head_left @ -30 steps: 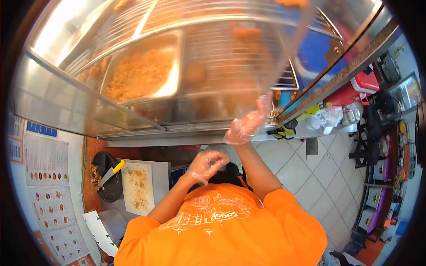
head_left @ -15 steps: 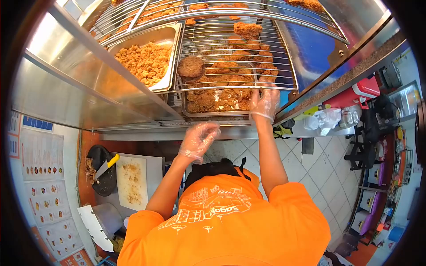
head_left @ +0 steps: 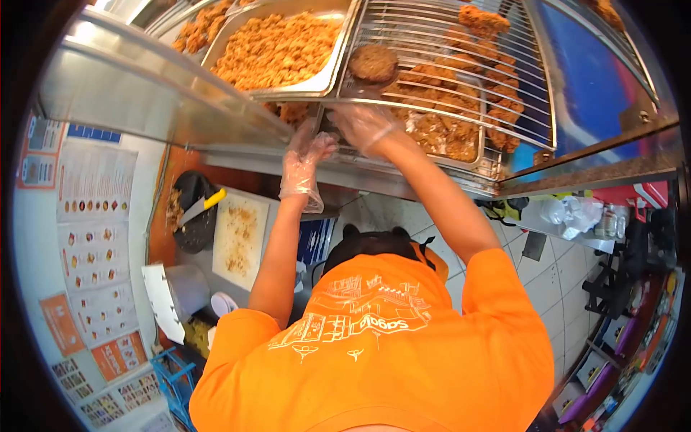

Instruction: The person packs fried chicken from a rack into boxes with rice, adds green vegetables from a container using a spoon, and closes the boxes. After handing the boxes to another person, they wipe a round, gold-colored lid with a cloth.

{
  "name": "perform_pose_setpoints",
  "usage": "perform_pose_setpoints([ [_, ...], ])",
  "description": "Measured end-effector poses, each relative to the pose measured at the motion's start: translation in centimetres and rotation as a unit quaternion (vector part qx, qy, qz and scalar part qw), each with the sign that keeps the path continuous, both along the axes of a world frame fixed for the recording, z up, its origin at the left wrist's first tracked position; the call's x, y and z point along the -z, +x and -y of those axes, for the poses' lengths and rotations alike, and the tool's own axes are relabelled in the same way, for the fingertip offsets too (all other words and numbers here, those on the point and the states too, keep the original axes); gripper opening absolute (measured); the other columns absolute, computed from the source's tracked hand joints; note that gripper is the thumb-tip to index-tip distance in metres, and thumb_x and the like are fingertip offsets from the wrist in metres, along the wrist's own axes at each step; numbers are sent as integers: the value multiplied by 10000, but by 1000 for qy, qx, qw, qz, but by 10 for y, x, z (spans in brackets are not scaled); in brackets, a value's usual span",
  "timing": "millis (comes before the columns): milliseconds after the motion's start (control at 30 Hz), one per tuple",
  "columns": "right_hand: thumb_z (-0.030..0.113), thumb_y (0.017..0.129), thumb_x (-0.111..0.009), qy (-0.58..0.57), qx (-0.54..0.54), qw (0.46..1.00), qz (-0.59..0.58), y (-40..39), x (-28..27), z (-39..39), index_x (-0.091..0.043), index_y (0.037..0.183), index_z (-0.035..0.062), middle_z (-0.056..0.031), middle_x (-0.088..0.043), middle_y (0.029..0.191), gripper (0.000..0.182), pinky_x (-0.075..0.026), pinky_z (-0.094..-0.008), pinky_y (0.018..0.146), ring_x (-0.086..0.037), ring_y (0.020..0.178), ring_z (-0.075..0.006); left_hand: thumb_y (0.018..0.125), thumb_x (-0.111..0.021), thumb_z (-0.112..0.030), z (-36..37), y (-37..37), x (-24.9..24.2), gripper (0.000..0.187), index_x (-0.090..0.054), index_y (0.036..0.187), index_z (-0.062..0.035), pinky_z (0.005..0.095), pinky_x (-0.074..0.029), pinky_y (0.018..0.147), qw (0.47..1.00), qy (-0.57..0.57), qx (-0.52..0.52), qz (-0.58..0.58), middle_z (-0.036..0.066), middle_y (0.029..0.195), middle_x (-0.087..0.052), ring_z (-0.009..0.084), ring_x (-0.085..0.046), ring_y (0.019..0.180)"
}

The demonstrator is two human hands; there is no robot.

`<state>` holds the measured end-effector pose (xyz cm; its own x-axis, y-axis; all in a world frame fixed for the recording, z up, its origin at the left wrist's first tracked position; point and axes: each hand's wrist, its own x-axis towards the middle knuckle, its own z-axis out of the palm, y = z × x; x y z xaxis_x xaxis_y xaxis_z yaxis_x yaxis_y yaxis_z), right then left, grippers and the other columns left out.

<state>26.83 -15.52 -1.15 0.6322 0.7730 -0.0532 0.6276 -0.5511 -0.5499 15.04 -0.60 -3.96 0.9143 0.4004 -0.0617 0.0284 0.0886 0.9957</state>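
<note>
My left hand (head_left: 308, 160), in a clear plastic glove, is at the front edge of the warming cabinet with its fingers apart and nothing visible in it. To its right my right hand (head_left: 363, 128), also gloved, reaches under the front of the wire rack (head_left: 543, 86); its fingertips are partly hidden. Just above it lies a round brown patty (head_left: 373, 63) on the rack. A metal pan (head_left: 327, 81) of small fried pieces (head_left: 281, 50) stands at the upper left. Beneath the rack is a tray of fried chicken (head_left: 450, 137).
At the lower left, a yellow-handled knife (head_left: 201, 207) rests on a black dish (head_left: 196, 234) beside a crumb-covered white cutting board (head_left: 240, 237). The cabinet's metal frame (head_left: 590, 162) runs along the right. Plastic bags (head_left: 574, 216) lie on the counter beyond.
My right hand has moved left from the right side of the tray to below the patty. My left hand has gone forward to the cabinet edge. The view has shifted left.
</note>
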Motion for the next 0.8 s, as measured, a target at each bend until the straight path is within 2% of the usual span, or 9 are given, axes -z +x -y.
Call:
perform_pose_setpoints([
  [33,168,955,-437,-6,-32,999,-24,8,8,-23,-492,1318,70,-190,-620,1158,380,-483,-445,932,-611,1083,-309,928,-650,-151,-6,-9,3,503,-468,1350,53,323,-531,868,999,-22,17,-41,173,1048,-674,200,-659,929],
  [67,137,950,-436,-161,-91,978,97,28,37,-57,-505,1311,74,-200,-613,1202,373,-484,-422,943,-599,1138,-298,928,-650,-151,-8,-17,4,503,-468,1350,53,323,-531,868,999,-22,3,-48,173,1048,-674,200,-659,929],
  [100,155,968,-420,-133,-67,989,24,38,33,-68,-507,1332,90,-193,-604,1239,380,-453,-413,994,-577,1172,-302,928,-648,-159,-7,-25,3,450,-516,1306,46,321,-528,864,997,-11,43,-69,171,1036,-682,199,-666,929],
  [133,198,970,-445,24,84,992,-94,64,92,-107,-513,1338,89,-194,-597,1261,390,-414,-436,1020,-582,1149,-314,927,-647,-168,-5,-35,4,401,-564,1261,40,318,-526,861,992,-2,84,-90,168,1024,-691,197,-673,929],
  [167,277,963,-493,187,101,977,2,83,132,-129,-515,1354,114,-146,-626,1237,424,-385,-461,1025,-610,1080,-274,934,-639,-175,-3,-45,8,357,-598,1215,41,317,-524,864,992,-12,90,-87,159,1039,-691,193,-673,932],
  [333,283,960,-499,171,44,982,-71,131,200,-136,-518,1351,114,-141,-629,1228,426,-390,-457,1019,-610,1075,-269,939,-638,-213,-6,-99,31,383,-590,1233,27,341,-522,892,993,40,92,-66,160,1078,-680,210,-665,964],
  [400,287,959,-502,178,22,981,-75,97,192,-55,-519,1349,114,-138,-630,1223,426,-392,-455,1016,-610,1072,-266,933,-655,-219,-14,-120,52,387,-589,1232,18,321,-525,879,996,-37,28,-70,138,1074,-684,194,-664,954],
  [533,293,957,-508,194,-30,977,-88,118,144,-96,-521,1345,114,-133,-632,1213,428,-396,-450,1010,-609,1066,-261,936,-639,-279,-24,-157,85,442,-571,1260,14,328,-518,896,991,-51,-44,-115,154,1099,-678,205,-664,971],
  [800,306,952,-520,223,-43,961,-158,54,60,-123,-526,1338,114,-123,-637,1194,431,-405,-441,998,-608,1055,-251,938,-639,-293,-10,-163,58,449,-563,1276,-8,318,-501,907,991,-59,-31,-115,135,1139,-664,192,-646,1006],
])
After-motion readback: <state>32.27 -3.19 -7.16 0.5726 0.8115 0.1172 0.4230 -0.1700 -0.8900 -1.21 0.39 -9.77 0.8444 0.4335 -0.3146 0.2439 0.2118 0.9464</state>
